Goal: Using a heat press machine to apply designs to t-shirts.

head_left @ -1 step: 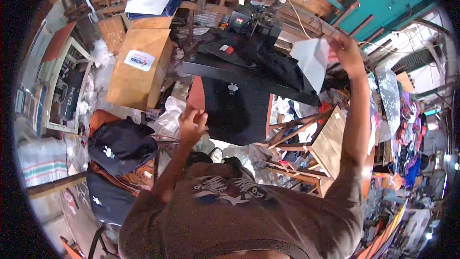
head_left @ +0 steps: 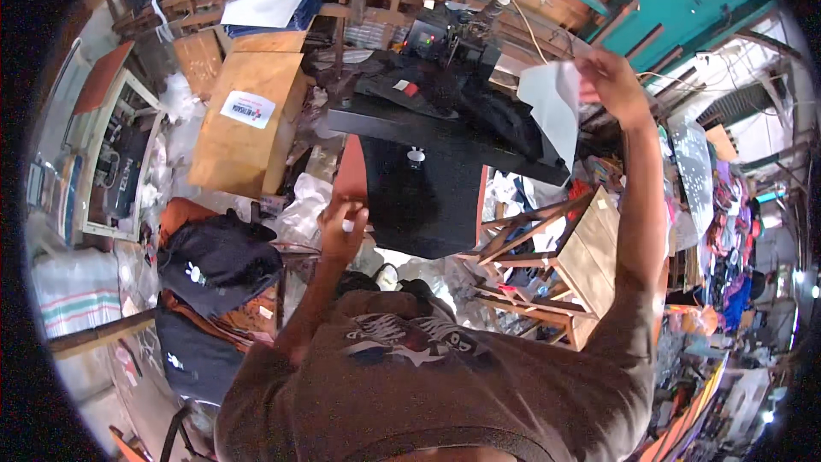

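My right hand point(head_left: 609, 85), reached out to the far right, pinches the upper edge of a white sheet point(head_left: 550, 111) beside a black press-like machine point(head_left: 445, 141). Below the machine's dark plate, a black garment point(head_left: 423, 205) with a small white figure print is spread over a reddish-brown board point(head_left: 351, 173). My left hand point(head_left: 344, 229) is closed at the board's left edge. A small white spot shows at its fingers; what it holds, if anything, I cannot make out. More dark cloth point(head_left: 398, 85) lies on top of the machine.
Folded black garments point(head_left: 218, 261) with white prints are stacked at the left. Behind them stands a cardboard box point(head_left: 244, 133) with a white sheet and dark blue material on top. To the right is a wooden stool-like frame point(head_left: 577, 269). A teal panel point(head_left: 693, 13) is at the far right.
My right hand has shifted slightly left with the white sheet. My left hand has curled its fingers and dropped a little, and a small white spot now shows there.
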`<state>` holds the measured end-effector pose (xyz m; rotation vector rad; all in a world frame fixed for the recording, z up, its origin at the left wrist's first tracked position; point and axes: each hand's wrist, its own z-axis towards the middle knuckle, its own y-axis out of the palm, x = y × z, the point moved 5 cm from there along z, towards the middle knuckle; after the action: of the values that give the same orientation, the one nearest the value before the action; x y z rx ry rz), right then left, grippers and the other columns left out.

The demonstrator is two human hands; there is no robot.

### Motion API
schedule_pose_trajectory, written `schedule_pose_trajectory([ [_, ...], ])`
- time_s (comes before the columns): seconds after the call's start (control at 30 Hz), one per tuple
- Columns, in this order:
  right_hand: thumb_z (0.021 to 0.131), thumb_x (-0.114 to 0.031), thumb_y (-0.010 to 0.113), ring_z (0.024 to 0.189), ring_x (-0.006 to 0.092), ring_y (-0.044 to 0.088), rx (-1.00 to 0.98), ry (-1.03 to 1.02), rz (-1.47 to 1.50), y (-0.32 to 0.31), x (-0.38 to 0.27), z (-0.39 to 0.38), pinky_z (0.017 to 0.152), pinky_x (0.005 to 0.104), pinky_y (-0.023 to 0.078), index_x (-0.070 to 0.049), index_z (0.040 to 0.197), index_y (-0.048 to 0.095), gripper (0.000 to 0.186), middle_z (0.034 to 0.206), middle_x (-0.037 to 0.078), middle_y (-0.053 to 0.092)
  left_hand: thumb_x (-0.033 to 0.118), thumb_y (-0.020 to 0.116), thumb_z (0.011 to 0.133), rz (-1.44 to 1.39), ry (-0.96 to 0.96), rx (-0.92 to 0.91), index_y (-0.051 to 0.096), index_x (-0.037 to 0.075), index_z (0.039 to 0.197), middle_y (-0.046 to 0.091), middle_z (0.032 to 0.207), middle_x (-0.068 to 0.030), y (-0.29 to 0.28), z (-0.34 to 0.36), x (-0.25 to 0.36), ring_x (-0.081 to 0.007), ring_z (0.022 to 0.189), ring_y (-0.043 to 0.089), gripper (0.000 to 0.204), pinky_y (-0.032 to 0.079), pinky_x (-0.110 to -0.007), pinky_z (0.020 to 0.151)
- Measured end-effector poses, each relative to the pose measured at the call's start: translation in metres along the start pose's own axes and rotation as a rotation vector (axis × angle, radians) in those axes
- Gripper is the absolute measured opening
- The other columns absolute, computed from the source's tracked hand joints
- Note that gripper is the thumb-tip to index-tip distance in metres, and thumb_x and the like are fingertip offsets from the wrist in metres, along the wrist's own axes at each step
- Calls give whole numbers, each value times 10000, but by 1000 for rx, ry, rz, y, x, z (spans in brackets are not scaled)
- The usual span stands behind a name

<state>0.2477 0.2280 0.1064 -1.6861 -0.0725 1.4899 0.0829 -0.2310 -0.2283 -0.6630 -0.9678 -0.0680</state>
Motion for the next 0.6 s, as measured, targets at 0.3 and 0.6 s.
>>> schedule_pose_trajectory([
  [0.3,1008,-182,644,720,205,749,-477,73,-383,181,-122,90,598,348,642,11,1062,698,208,872,102,712,225,773,948,-104,-246,-12,723,-17,1044,760,1009,-204,-62,-96,-35,-337,971,743,266,562,-431,877],
  [0.6,1003,-202,583,687,231,771,-440,-5,-782,294,-186,148,597,397,658,40,999,721,278,861,138,769,395,711,980,-186,-561,-207,741,-3,1140,786,1015,-180,-114,-135,-77,-296,925,773,430,597,-397,842],
])
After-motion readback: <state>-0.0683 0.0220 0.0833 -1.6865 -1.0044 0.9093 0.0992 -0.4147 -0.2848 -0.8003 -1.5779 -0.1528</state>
